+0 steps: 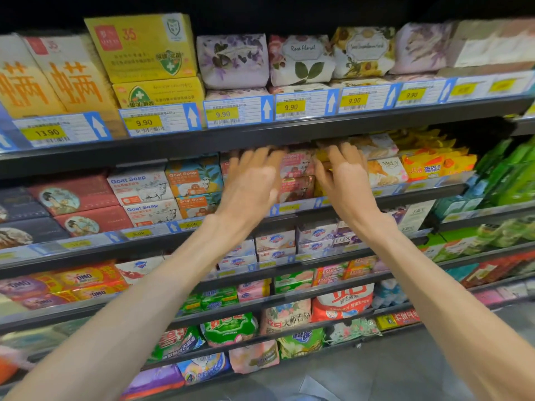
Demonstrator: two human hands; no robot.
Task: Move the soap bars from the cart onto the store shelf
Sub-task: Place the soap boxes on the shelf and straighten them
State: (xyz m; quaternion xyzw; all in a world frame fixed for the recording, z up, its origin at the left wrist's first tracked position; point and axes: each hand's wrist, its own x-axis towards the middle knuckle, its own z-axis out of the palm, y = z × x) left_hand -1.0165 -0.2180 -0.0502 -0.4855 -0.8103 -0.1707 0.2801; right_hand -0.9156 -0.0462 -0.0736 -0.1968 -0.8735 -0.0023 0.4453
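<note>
here, 2 pink goat soap boxes [296,180] sit stacked on the second shelf [376,199] between my 2 hands. my left hand [250,180] is spread loose, fingers at their left edge; my right hand [343,175] curls around a yellow pack [322,157] just right of them, though i cannot tell whether it truly grips.
</note>
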